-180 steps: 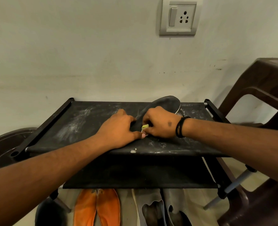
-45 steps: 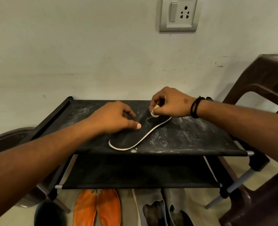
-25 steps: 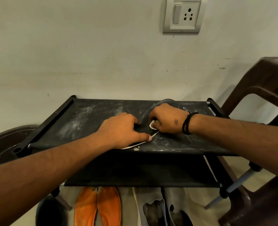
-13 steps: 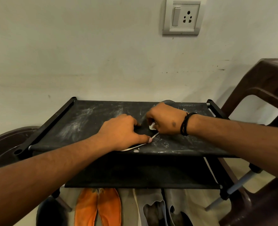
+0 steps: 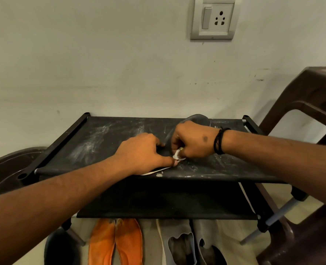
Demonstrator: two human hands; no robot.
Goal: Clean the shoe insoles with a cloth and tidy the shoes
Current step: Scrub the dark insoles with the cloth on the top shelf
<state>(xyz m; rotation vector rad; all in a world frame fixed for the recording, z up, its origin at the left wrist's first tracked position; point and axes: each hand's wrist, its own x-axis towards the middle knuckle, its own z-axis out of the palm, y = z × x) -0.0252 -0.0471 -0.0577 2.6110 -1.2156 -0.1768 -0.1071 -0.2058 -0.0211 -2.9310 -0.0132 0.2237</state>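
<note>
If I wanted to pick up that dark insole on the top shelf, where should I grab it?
Probably the rounded end of the insole by the wall, past the right hand. It is the only part showing free, and it seems to curl up off the shelf, so fingers could pinch it from the wall side. The left hand presses down the near end, and the right holds the cloth on the middle.

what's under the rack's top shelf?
Under the top shelf: a lower black shelf, then orange shoes and grey shoes on the floor. Their toe ends are covered by the lower shelf.
</note>
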